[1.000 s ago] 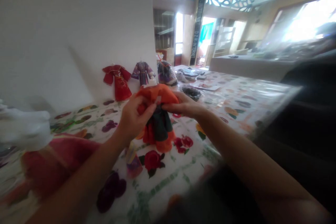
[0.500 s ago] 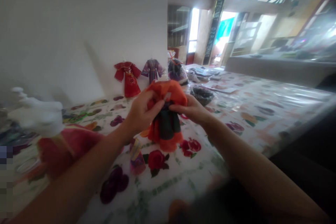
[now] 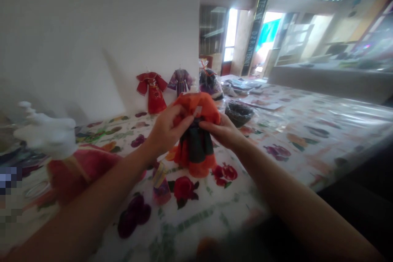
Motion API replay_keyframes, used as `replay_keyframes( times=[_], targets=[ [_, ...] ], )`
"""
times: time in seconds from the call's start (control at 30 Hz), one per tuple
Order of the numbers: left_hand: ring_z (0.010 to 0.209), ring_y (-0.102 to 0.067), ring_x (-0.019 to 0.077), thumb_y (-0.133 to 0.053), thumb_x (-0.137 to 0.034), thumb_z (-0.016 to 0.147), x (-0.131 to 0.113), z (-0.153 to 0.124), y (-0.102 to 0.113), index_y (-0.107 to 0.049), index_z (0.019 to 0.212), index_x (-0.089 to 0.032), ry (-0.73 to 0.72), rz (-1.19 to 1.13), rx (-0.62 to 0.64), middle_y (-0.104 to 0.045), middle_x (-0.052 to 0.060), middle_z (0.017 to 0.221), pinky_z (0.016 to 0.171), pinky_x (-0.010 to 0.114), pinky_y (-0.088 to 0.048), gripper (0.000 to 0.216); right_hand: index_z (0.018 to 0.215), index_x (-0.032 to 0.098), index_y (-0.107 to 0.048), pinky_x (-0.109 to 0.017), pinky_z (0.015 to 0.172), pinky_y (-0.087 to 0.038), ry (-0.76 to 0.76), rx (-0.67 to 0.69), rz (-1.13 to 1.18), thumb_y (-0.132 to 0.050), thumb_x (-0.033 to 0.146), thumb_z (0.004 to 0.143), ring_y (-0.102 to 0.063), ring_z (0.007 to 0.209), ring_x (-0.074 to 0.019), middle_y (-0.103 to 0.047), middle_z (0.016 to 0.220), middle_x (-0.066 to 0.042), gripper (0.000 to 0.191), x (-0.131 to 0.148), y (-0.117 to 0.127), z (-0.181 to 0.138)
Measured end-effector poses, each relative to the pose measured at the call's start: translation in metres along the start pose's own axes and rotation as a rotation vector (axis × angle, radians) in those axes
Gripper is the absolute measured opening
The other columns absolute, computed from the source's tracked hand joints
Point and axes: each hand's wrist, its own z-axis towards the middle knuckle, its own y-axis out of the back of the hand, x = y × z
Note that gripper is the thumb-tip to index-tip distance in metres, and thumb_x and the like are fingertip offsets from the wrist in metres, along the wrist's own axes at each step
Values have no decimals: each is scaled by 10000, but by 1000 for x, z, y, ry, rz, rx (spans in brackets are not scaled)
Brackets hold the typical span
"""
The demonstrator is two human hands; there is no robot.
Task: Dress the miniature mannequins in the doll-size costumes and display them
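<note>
We held the small orange and dark-green doll dress (image 3: pixel 195 139) upright above the flowered tablecloth (image 3: pixel 276 131), right between our two hands and straight ahead of us. Its long axis ran up and down: the orange top, folded over at the shoulders, pointed up toward the white wall (image 3: pixel 92 28), and the orange hem hung down, close over the cloth; whether the hem touched it we could not tell. Our left hand (image 3: pixel 167 131) came at the dress from the left, fingers closed on the orange fabric near the top, thumb in front. Our right hand (image 3: pixel 222 131) came from the right at the same height, fingertips pinched on the upper edge where orange met dark green. Both hands gripped the top; neither reached the skirt, and neither was clearly nearer.

Just below the left wrist lay a small purple and yellow piece (image 3: pixel 161 186) on the cloth. To the far left stood a white form (image 3: pixel 46 133) over a pink-red garment (image 3: pixel 82 168). Against the wall behind the dress hung a red robe (image 3: pixel 152 92) and, just beside it, a purple robe (image 3: pixel 181 82), both upright. Right of those sat a bagged bundle (image 3: pixel 210 84), and nearer our right hand a dark, clear-wrapped bundle (image 3: pixel 238 112), apart from the dress
</note>
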Motion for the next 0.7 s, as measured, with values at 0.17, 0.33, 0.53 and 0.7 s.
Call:
replay_keyframes(
  times=[0.17, 0.33, 0.53, 0.7],
  targets=[
    [784, -575, 157, -565, -270, 927, 3, -4, 3, -604, 844, -185, -5, -65, 19, -599, 13, 835, 761, 309, -461, 125, 965, 200, -708, -309, 799, -560, -10, -57, 41, -830, 363, 752, -664, 796, -164, -705, 889, -1, 295, -3, -3, 0],
    [816, -583, 161, -654, -214, 848, 3, -11, 3, -590, 941, -192, -65, -18, -2, -614, 17, 920, 788, 322, -464, 115, 910, 203, -704, -284, 731, -549, -11, -111, 42, -828, 378, 748, -638, 749, -148, -690, 867, -1, 269, -6, -4, -1],
    [821, -562, 163, -703, -216, 806, 3, -11, 2, -564, 891, -185, -116, 89, 3, -577, 11, 896, 790, 325, -450, 166, 902, 194, -691, -257, 693, -524, -4, -137, 41, -823, 367, 758, -615, 734, -131, -666, 852, 3, 261, -8, -5, 0],
    [826, -564, 155, -564, -91, 825, 7, -12, 4, -564, 999, -194, -118, -9, 57, -579, 12, 942, 796, 323, -464, 203, 885, 186, -672, -261, 659, -508, 1, -144, -22, -806, 392, 771, -594, 704, -132, -644, 812, 5, 270, -7, -5, 0]
  ],
)
